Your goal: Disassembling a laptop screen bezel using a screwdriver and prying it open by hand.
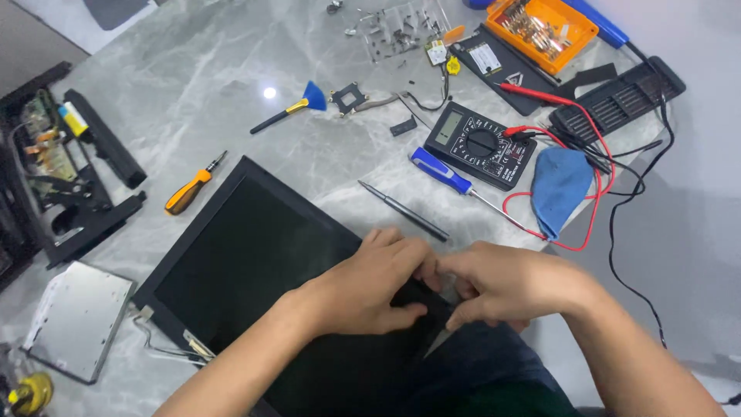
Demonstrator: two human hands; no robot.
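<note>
Bright, even overhead light. One small hot spot of glare on the grey marble table [269, 93], plus a soft sheen across the top left. Shadows short and soft, mostly under the hands. Dark laptop screen [247, 262] is matte, no reflection. Centre sharp; slight blur on the hands, wide-angle bending toward the edges and corners.

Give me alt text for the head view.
Both hands, left hand and right hand, press together on the near corner of a black laptop screen panel lying on a grey marble table. Beyond lie a multimeter, a blue-handled screwdriver and an orange-handled screwdriver.
</note>
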